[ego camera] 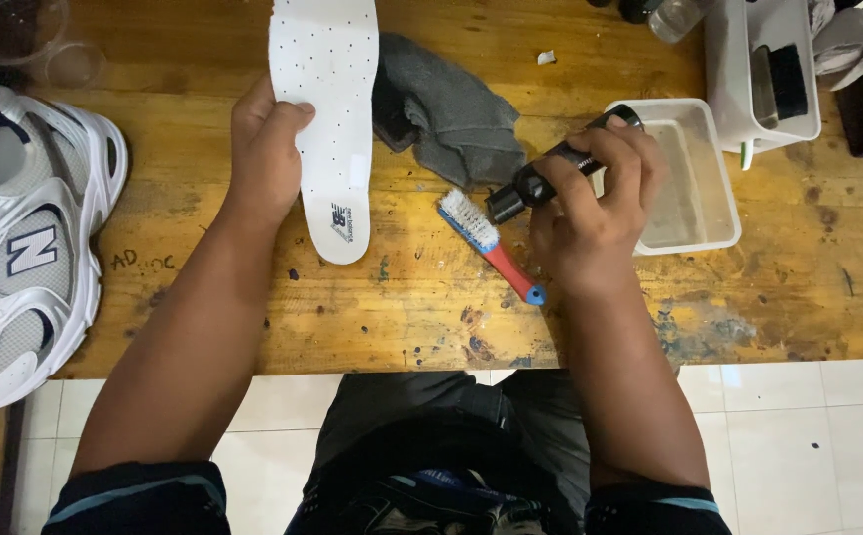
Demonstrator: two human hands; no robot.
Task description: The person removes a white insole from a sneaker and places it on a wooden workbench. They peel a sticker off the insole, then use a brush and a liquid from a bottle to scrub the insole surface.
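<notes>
My left hand (265, 149) presses on the left edge of a white perforated insole (330, 109) that lies flat on the wooden table (203, 297). My right hand (595, 213) grips a small black bottle (550, 168), tilted with its nozzle pointing down to the left. Just below the nozzle is the white bristle head of a red-handled brush with a blue tip (491, 248), which lies on the table; its handle end is close under my right hand.
A grey cloth (451, 114) is bunched beside the insole. A clear tub of water (694, 178) stands right of my right hand, a white caddy with a black brush (763, 74) behind it. A white and grey sneaker (25, 248) sits at the left edge.
</notes>
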